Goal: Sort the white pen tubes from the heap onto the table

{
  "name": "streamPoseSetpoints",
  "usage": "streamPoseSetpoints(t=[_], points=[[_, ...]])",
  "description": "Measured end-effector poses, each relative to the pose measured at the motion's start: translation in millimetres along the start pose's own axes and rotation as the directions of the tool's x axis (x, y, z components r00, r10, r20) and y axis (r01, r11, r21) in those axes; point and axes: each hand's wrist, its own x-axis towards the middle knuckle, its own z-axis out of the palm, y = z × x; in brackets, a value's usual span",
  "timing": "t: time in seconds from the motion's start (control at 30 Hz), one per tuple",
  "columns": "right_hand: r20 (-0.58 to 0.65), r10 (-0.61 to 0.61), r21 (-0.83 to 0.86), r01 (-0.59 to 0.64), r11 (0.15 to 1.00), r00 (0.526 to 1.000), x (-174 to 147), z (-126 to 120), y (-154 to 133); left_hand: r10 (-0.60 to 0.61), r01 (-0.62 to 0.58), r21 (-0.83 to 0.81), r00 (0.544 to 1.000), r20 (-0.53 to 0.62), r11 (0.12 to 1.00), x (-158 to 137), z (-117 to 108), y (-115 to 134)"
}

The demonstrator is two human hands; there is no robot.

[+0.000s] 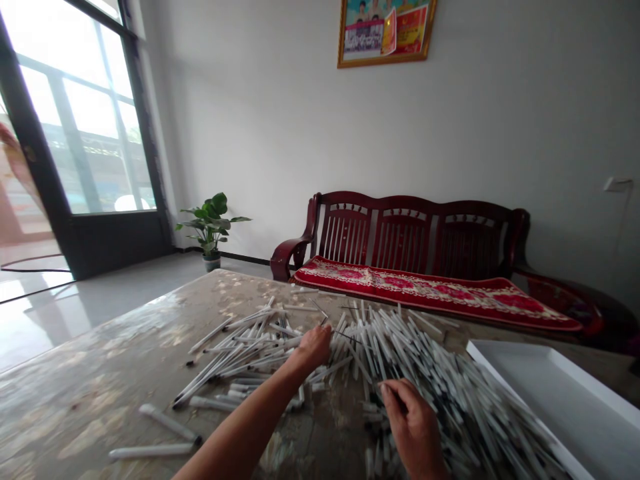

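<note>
My left hand (316,345) reaches out over the table, its fingers closed on thin dark rods (346,336) that stick out past the fingertips. To its left lies a loose spread of slim white pen-like tubes (220,373), some with black ends. A much thicker heap of similar white tubes (425,353) covers the table on the right. My right hand (411,421) is nearer to me, at the front edge of that heap, thumb and forefinger pinched together. Blur hides whatever may be between those fingers.
A shallow white box lid or tray (550,363) stands at the right beside the heap. The patterned table (100,387) reaches toward a dark red wooden bench (400,233) with a red floral cover. A potted plant (212,230) and a glass door (100,133) are at the left.
</note>
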Motion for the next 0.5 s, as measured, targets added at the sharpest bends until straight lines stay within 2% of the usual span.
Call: streamPoseSetpoints(t=[0.1, 0.2, 0.4, 0.5], points=[[-0.020, 0.007, 0.007, -0.007, 1.000, 1.000, 1.3, -1.5, -1.2, -0.039, 0.032, -0.094, 0.996, -0.079, 0.995, -3.0, 1.7, -1.9], [-0.011, 0.004, 0.002, -0.004, 1.000, 1.000, 2.0, -2.5, -1.1, -0.028, 0.000, -0.204, 0.990, -0.135, 0.979, -12.6, 7.0, 1.9], [0.021, -0.015, -0.059, 0.016, 0.998, 1.000, -0.2, -0.9, 1.2, 0.097, -0.122, -0.431, 0.992, -0.080, 0.894, -42.5, 18.2, 11.5], [0.073, -0.065, -0.107, 0.072, 0.992, 0.995, -2.1, 1.4, -0.1, 0.075, -0.146, -0.371, 0.977, -0.199, 0.917, -51.9, 10.5, -1.1]])
